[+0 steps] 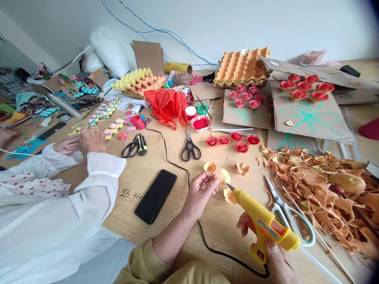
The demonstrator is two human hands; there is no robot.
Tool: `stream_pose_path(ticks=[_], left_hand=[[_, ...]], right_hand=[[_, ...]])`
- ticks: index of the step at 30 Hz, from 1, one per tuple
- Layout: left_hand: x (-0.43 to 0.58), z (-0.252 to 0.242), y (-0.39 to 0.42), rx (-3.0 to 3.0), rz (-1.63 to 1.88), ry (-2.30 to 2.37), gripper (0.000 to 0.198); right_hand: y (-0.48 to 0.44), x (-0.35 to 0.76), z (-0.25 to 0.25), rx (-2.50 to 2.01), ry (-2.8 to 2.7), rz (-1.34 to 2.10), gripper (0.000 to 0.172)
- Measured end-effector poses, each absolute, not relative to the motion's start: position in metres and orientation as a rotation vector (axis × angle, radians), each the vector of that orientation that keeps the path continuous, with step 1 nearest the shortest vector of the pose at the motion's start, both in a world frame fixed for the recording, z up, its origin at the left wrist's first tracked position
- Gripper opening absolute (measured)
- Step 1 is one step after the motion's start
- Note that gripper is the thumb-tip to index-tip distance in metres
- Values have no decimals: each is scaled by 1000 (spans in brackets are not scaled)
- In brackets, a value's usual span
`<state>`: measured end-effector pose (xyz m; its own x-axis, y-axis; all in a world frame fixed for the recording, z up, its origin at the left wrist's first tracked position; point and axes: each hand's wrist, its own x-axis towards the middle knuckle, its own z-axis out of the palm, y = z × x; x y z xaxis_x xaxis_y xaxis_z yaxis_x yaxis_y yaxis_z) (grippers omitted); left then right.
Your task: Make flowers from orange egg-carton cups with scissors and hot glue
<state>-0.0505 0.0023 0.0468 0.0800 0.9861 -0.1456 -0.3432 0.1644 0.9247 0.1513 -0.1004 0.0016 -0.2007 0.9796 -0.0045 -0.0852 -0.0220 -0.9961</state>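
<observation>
A yellow hot glue gun (260, 221) is gripped in my right hand (275, 256), its nozzle pointing up and left. Between the fingertips of my left hand (201, 193) is a pale orange petal piece (224, 176), right at the nozzle tip. Close around it on the table lie a cup-shaped orange piece (210, 167), an unpainted orange flower (242, 168) and another petal piece (229, 196). Several red painted flowers (241, 147) rest farther back. White-handled scissors (291, 215) lie right of the glue gun.
A co-worker's hands (89, 141) work at the left. Black scissors (190, 148), a phone (155, 196) and a dish of red paint (200, 123) lie on the table. Orange scraps (314, 193) pile up at right. Cardboard (310, 114) with red flowers and egg trays (242, 67) stand behind.
</observation>
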Motion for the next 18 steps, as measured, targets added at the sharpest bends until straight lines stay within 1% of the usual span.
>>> stream_pose_path(ticks=[4, 8, 12, 18], left_hand=[[-50, 48, 2, 939, 1195, 984, 30], [-49, 50, 1, 969, 1191, 1005, 32], [-50, 48, 1, 981, 1190, 1023, 33], [-52, 45, 0, 1005, 1187, 1001, 28]], right_hand=[[-102, 150, 4, -1103, -1284, 1411, 60], [-104, 150, 5, -1138, -1287, 1416, 61], [-104, 153, 3, -1139, -1336, 1390, 58], [-103, 154, 1, -1128, -1371, 1333, 56]])
